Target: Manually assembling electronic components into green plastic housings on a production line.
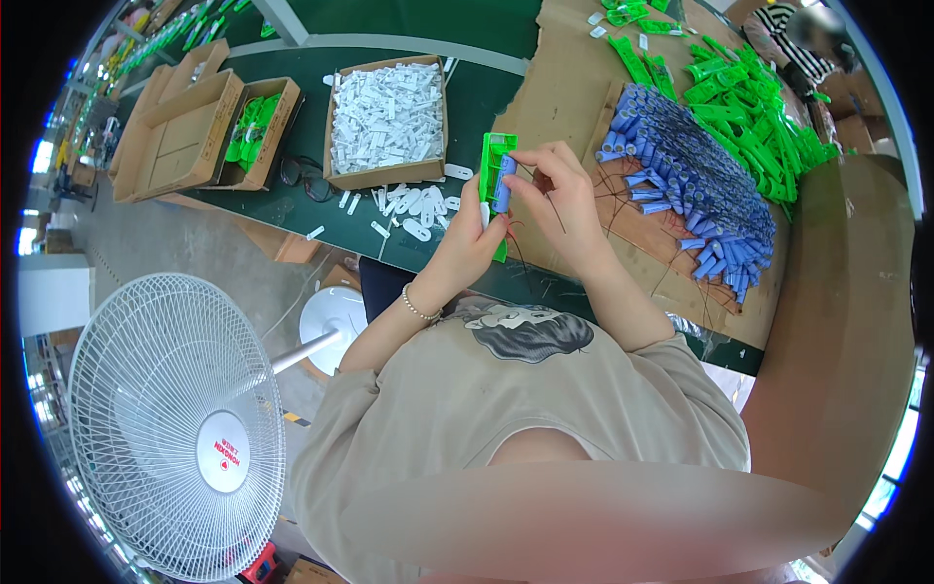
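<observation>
My left hand is closed around a long green plastic housing, which stands upright over the table's front edge. A blue cylindrical battery cell lies against the open side of the housing. With thumb and fingers my right hand pinches this cell near its upper end. Thin red and dark wires hang below the two hands. A small white part shows beside the left thumb, partly covered. How deep the cell sits in the housing cannot be made out.
Many wired blue cells lie on cardboard at right, green housings heaped behind. A carton of small white parts stands left, loose white pieces before it. A white fan stands lower left. Another person is far right.
</observation>
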`<act>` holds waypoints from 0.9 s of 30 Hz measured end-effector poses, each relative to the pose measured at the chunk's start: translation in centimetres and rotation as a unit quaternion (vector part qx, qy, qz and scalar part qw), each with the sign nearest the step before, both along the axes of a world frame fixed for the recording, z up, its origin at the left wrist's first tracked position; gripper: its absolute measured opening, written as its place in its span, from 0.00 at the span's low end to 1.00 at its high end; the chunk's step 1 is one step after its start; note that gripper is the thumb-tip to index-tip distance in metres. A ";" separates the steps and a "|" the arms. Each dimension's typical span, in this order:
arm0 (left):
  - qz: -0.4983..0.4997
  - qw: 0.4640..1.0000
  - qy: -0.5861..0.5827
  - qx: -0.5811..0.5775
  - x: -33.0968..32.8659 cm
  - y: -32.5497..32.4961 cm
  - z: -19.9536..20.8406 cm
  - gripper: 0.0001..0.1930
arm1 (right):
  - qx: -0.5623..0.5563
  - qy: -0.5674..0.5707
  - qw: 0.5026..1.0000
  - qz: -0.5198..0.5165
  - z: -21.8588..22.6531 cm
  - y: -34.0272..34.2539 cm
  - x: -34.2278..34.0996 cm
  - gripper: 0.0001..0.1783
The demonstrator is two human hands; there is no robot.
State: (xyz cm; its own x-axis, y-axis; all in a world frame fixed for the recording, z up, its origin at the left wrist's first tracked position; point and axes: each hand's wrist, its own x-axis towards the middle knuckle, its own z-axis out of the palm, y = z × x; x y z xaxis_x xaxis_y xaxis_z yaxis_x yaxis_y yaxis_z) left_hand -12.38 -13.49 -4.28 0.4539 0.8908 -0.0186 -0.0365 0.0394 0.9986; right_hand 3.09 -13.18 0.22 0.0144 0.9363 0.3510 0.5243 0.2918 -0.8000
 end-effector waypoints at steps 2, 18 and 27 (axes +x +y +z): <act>0.003 1.000 0.001 -0.017 -0.7 0.0 -0.6 0.26 | -0.003 -0.001 1.000 0.024 -0.5 0.5 -0.5 0.15; 0.111 0.993 -0.023 -0.011 -7.6 -2.4 -2.4 0.21 | -0.358 0.461 0.781 0.222 -3.6 3.6 -8.3 0.19; 0.217 0.958 -0.168 -0.087 -10.2 -2.3 -3.3 0.10 | -0.050 -0.229 0.966 0.104 -2.6 13.9 -7.4 0.07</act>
State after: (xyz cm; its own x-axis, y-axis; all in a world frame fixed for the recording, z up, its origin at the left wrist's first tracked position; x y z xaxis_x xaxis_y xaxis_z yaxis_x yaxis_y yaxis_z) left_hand -22.63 -15.82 -7.61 0.0482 0.9936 -0.1020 -0.4054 0.1128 0.9072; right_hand -4.27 0.73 -2.36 -0.3139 0.9316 0.1834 0.7684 0.3627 -0.5272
